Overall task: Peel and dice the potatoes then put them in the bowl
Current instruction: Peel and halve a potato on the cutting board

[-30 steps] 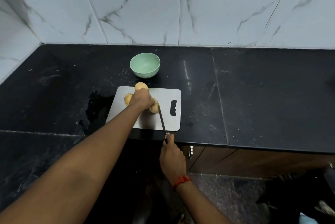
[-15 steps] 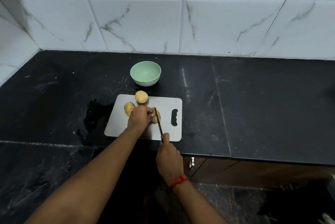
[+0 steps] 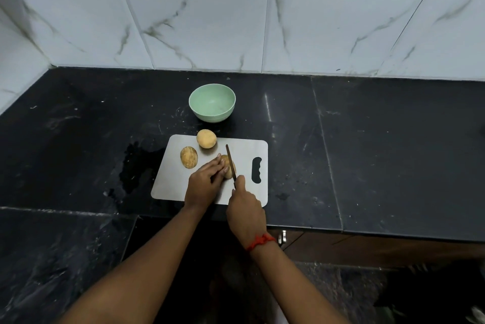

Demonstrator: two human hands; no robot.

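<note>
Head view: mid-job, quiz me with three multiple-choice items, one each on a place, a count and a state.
1. Where does the green bowl stand?
A) on the cutting board
B) on the counter beyond the board
C) in a hand

2. How many potatoes are on the cutting board?
A) two
B) three
C) five

3. What is in the bowl?
A) diced potato
B) peelings
C) nothing visible

Answers:
1 B: it sits on the black counter, past the board's far edge.
2 B: two lie loose, and a third potato is held by the left hand under the knife.
3 C: its inside shows only bare green.
</note>
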